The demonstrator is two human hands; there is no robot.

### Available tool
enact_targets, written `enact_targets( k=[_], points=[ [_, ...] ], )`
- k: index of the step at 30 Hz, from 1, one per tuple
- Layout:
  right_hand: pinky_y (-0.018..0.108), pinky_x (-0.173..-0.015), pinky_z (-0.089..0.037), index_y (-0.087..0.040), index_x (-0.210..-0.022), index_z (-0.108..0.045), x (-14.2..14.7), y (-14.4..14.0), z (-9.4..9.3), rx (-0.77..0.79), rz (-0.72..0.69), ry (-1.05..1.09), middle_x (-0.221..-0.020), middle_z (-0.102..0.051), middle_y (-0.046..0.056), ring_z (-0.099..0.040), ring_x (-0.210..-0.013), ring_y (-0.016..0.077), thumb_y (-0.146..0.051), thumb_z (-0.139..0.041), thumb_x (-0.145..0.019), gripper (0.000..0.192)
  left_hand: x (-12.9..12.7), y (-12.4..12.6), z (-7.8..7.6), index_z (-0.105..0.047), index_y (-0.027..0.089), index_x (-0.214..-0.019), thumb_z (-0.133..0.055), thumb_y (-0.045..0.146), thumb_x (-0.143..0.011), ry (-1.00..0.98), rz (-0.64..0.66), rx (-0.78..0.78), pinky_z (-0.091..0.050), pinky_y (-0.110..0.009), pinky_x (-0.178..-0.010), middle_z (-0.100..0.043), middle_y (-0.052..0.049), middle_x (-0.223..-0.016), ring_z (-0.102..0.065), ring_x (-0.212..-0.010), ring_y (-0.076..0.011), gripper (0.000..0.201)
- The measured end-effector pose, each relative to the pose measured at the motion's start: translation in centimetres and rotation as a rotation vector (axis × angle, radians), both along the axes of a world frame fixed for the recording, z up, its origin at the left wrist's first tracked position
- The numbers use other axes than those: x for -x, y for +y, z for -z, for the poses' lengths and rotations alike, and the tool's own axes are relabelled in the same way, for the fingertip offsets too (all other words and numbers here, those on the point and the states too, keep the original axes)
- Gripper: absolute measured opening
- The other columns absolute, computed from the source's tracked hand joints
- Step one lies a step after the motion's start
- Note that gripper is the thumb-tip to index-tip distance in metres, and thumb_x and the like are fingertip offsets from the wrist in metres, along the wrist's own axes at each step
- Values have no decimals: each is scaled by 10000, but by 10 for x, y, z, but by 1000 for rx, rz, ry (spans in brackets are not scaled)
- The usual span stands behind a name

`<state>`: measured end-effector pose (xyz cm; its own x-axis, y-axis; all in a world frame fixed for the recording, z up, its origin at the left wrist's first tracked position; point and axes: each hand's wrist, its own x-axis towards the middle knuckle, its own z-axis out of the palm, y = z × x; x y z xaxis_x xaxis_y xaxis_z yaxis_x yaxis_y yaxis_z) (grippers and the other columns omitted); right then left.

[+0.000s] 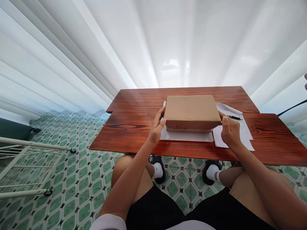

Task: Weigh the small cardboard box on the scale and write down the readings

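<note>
A closed brown cardboard box (192,111) rests on a white sheet (187,136) in the middle of a reddish wooden table (134,127). My left hand (157,125) grips the box's left end, thumb on the front corner. My right hand (229,129) grips the right end the same way. The lid sits slightly above the base along the front edge.
Printed papers (242,134) with a black pen (233,117) lie right of the box. White curtains hang behind the table. A white metal rack (26,166) lies on the green tiled floor at the left. A black cable (291,107) runs at the right.
</note>
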<state>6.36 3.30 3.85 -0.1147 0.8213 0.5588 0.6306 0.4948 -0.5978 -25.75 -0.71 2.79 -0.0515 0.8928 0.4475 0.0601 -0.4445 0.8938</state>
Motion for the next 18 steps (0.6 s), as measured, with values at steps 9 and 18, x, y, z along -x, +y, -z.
enact_targets(
  k=[9, 18],
  points=[
    [408, -786, -459, -175, -996, -642, 2, 3, -2, -323, 114, 111, -901, -618, 131, -583, -872, 259, -326, -280, -1086, 402, -2, -9, -8, -467, 294, -1516, -456, 445, -1052, 131, -94, -20, -318, -457, -1215, -426, -75, -1591, -356, -1490, -284, 488],
    [349, -609, -377, -223, -794, -525, 40, -50, 6, -662, -534, -186, -648, -519, 22, -470, -609, 168, -249, -342, -1079, 340, -23, -65, -29, -598, 282, -928, -364, 423, -998, 595, -412, -932, -434, -424, -717, -493, -19, -726, -457, -681, -209, 282]
  ],
)
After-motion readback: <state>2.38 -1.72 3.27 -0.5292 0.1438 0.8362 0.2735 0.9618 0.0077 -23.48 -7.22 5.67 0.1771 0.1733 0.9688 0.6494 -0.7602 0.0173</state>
